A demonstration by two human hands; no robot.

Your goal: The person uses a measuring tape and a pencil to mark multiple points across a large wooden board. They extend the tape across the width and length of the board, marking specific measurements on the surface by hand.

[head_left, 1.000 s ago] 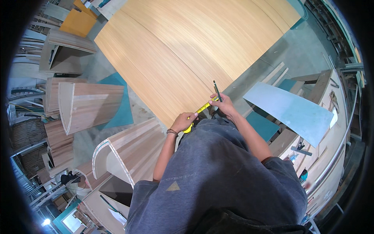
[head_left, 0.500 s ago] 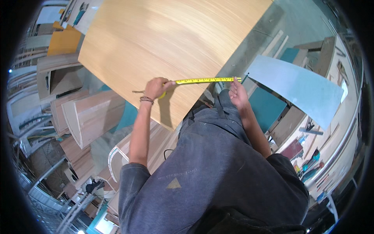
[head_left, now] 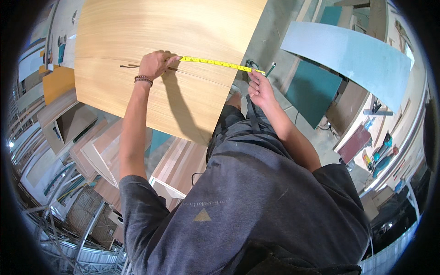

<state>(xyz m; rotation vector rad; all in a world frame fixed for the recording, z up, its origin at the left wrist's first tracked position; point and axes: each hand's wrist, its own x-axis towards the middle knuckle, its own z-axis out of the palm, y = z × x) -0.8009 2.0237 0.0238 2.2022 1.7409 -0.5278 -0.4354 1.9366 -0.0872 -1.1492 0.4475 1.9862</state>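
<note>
Tape measure: yellow blade stretched across plywood panel, 12 o'clock. Left hand pins one end; right hand pinches the other, with pencil. Risk: slack pinch, blade skews, false reading.

- T-shirt: dark grey, short sleeves, forearms bare
- Small tan triangle mark mid-chest, faint curved line of print just above it
- Dark beaded bracelet on left wrist
- Hands bare, no gloves
</note>
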